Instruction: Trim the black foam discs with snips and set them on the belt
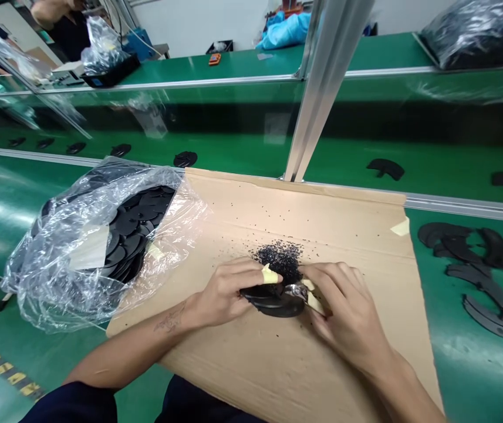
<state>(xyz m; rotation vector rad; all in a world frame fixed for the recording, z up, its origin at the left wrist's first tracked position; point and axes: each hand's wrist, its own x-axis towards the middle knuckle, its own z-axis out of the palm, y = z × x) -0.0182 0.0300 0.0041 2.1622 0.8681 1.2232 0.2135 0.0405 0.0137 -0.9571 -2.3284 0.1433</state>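
Black rounded part [280, 306] sits low over the middle of a cardboard sheet [295, 364], between the two hands. Left hand [233, 291] grips its left side, fingers curled around the edge; pale yellow wrap [270, 275] on one digit. Right hand [350, 305] is closed around a small metal-headed tool [296, 290], the head at the part's upper right edge; whether its blades meet cannot be told. More yellow material shows by the right fingers.

Just beyond the part: a dense heap of black scraps [280, 254], thinning to scattered specks across the cardboard. Pale yellow piece [401, 227] at the sheet's far right corner.

Left of the work: an open clear plastic bag [53, 276], overlapping the cardboard, filled with black discs [128, 222]; a pale paper slip [89, 247] lies among the plastic.

Right: curved black pieces [493, 249] clustered on the green bench [466, 373].

Behind: a green belt [242, 155] with black parts spaced along it, e.g. a curved one [385, 168]. Metal post [321, 88] rises at the cardboard's far edge. Upper shelf [181, 69] bears an orange device [215, 59] and a blue bundle [284, 30]. Upper left, another person [68, 32] in a dark top, partly in view.
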